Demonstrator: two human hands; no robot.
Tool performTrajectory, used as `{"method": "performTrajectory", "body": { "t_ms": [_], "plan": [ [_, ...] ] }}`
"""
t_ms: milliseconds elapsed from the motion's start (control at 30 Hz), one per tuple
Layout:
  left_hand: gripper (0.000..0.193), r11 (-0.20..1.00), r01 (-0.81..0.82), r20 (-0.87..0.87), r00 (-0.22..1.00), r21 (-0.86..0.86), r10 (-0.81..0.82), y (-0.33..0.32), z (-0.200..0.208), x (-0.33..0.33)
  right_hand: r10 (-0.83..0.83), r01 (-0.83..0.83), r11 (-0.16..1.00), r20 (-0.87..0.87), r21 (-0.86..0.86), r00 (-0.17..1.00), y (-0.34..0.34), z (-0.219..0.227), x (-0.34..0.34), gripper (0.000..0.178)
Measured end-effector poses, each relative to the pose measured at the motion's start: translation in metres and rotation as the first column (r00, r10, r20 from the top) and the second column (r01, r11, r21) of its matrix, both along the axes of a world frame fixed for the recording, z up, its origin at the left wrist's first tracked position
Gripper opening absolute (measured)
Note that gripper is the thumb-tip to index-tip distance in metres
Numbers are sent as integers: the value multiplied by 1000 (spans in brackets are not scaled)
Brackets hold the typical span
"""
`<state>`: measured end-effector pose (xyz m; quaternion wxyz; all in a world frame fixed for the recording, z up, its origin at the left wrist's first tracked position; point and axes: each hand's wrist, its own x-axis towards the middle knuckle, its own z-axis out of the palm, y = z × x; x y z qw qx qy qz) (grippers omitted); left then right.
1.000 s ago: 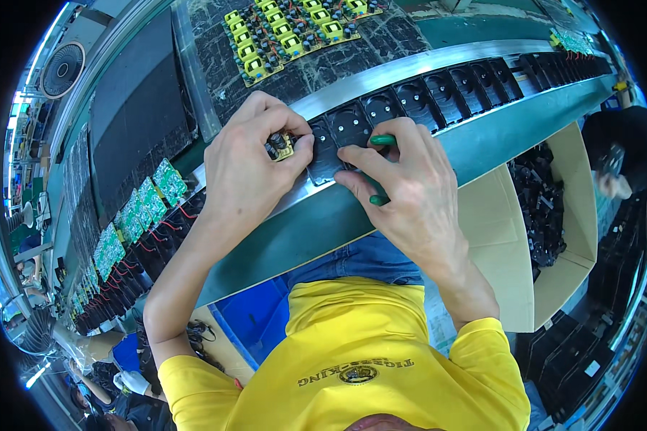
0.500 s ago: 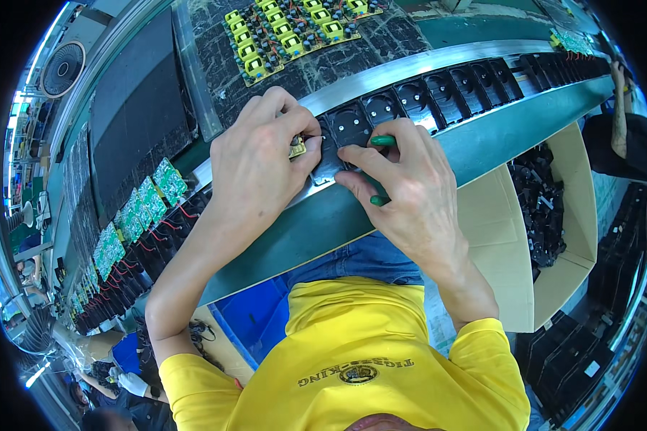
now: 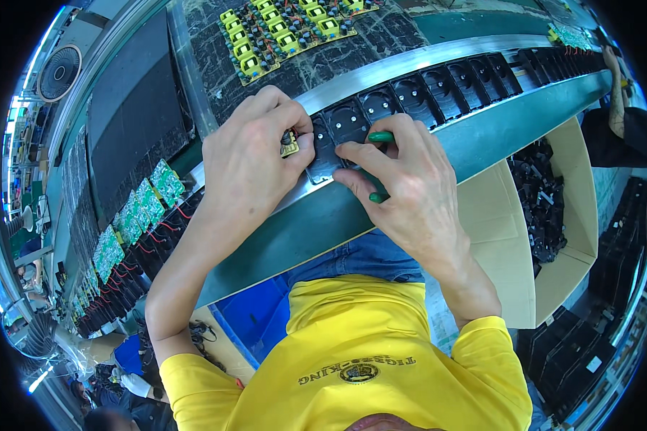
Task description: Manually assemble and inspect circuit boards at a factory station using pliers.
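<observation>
Near a carton (image 3: 579, 215), black cases (image 3: 350, 121) are partly blocked by the left hand (image 3: 250, 158), gripping a board (image 3: 290, 147), and right hand (image 3: 410, 176), gripping green handles (image 3: 382, 136).

Near the centre of the frame, the left hand (image 3: 250, 159) grips a small circuit board (image 3: 290, 146) beside a row of black cases (image 3: 424, 99) on the bench (image 3: 295, 241); the right hand (image 3: 413, 176) holds a green-handled tool (image 3: 381, 136). A cardboard box (image 3: 507, 244) stands at right.
</observation>
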<state>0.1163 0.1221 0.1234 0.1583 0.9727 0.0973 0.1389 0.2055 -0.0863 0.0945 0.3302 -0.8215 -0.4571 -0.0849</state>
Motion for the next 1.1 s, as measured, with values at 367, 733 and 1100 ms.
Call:
{"method": "performTrajectory", "body": {
  "t_ms": [367,733,1100],
  "plan": [
    [6,998,26,-19,1000,64,-25,-2,-3,2,1,-1,1000,4,-4,1000,1,2,0,24],
    [6,998,-2,-12,1000,60,2,-4,3,-3,234,-142,938,-274,316,933,17,51,13,38],
    [4,999,-21,-126,992,38,25,-1,7,2,690,158,522,-524,838,499,99,18,29,42]
  ]
}}
